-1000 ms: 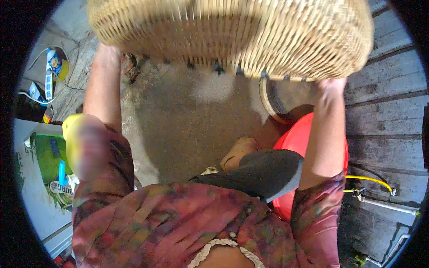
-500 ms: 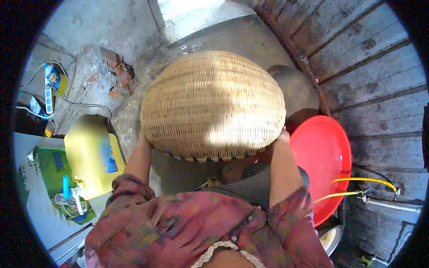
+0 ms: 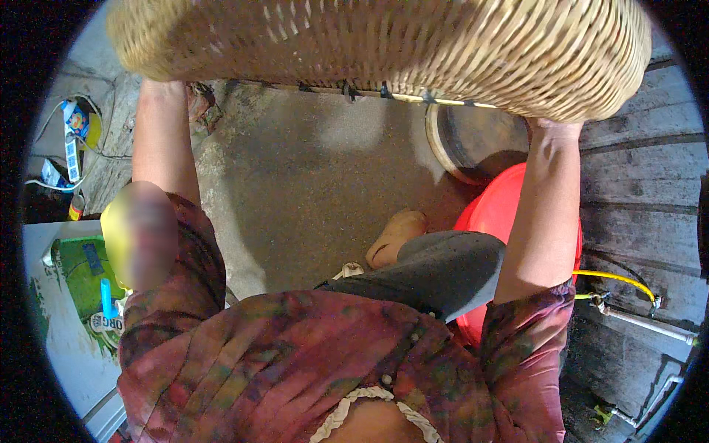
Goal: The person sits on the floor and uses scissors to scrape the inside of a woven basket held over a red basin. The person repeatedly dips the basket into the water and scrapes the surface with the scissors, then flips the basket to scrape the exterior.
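A large woven wicker basket point(image 3: 384, 48) is raised across the top of the view, its outer weave toward me and its upper part cut off by the frame. Dark ties show along its lower rim. My left hand point(image 3: 160, 87) holds it near the left end, and my right hand point(image 3: 555, 128) supports it near the right end. Both arms are stretched out and apart. The fingers of both hands are hidden by the weave.
A red basin point(image 3: 478, 214) stands at right, partly behind my right arm, with a round rimmed vessel point(image 3: 441, 151) beyond it. Yellow hose point(image 3: 617, 280) and pipes run along the right wall. At left are a yellow jug point(image 3: 114, 232), a power strip point(image 3: 72, 159) and cords.
The basket has been lifted up and away from my body, and it now looks much larger and higher in view. My arms have straightened and spread, uncovering the floor and my foot.
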`<state>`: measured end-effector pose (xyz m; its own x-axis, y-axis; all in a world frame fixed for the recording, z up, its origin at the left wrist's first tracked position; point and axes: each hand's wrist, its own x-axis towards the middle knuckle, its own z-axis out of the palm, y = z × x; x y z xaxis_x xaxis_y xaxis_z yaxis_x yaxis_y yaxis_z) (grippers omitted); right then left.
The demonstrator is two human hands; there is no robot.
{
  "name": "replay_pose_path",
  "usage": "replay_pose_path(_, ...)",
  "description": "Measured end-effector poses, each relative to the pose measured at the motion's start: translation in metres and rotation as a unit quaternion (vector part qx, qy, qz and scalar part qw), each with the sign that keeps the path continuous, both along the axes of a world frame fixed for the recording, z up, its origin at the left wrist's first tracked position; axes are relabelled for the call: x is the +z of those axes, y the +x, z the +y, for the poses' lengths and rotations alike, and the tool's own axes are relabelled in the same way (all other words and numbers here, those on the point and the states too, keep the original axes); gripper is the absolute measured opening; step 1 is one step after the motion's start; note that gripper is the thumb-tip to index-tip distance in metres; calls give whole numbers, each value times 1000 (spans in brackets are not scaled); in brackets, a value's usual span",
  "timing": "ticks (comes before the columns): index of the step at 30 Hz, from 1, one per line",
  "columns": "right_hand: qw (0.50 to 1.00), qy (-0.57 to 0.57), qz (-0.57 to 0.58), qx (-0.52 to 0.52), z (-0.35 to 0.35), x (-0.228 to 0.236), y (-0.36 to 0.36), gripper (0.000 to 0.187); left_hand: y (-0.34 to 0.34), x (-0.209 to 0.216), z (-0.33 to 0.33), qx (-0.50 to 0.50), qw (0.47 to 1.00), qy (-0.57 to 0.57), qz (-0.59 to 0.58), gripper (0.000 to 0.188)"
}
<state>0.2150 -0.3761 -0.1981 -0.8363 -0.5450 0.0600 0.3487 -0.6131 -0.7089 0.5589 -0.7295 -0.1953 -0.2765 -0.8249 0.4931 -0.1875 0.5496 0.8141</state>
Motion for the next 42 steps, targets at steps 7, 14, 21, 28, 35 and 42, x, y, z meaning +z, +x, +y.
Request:
replay_pose_path(7,938,307,-159,-16,24,-222,23,48,70,-186,53,103,965,169,-173,32)
replay_pose_path(14,934,255,-246,38,50,-176,66,47,104,-275,134,43,832,497,-245,32)
replay_pose_path(21,974,155,-162,-17,26,-41,46,42,61,-157,83,-2,930,351,-107,32)
replay_pose_path(28,991,46,-123,-39,53,36,32,34,40,-54,66,-57,982,175,52,32)
replay_pose_path(35,945,-148,-243,164,103,-6,23,23,50,4,83,-141,984,-19,112,32)
replay_pose_path(42,895,-113,-427,-60,110,-73,30,21,-23,56,53,-385,580,384,606,26)
